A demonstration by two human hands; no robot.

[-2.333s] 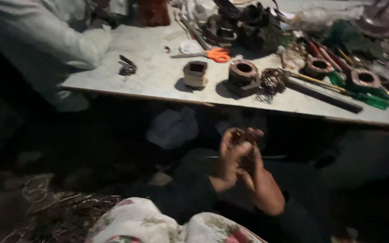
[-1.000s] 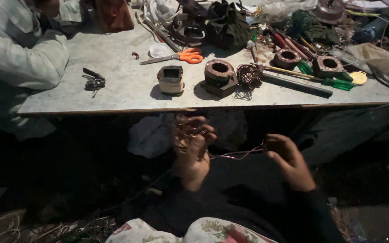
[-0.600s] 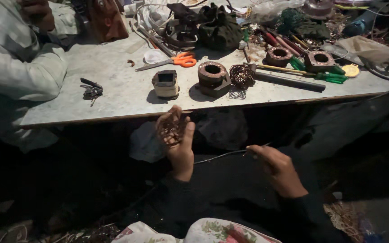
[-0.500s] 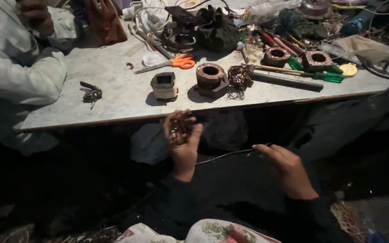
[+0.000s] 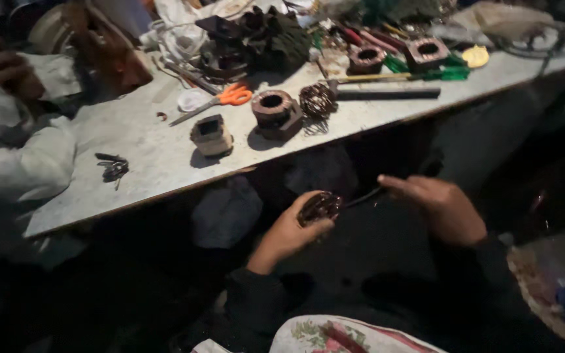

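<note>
Copper wire coil held below the edge of a cluttered workbench.

At far left a co-worker's white sleeve (image 5: 24, 167) rests on the workbench (image 5: 145, 157), beside a bunch of keys (image 5: 112, 168). Centre frame, a small taped coil (image 5: 210, 134), orange-handled scissors (image 5: 220, 99) and a brown wound bobbin (image 5: 274, 112) are seen. Lower centre, the copper wire coil (image 5: 320, 207) is clasped in the fingers of the left hand (image 5: 289, 232); a strand (image 5: 364, 196) is pinched by the right hand (image 5: 443, 209), just right of it.

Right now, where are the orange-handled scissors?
In the head view, the orange-handled scissors lie on the grey table, toward its upper middle, just left of the round brown coil and behind the small pale bobbin.
</note>
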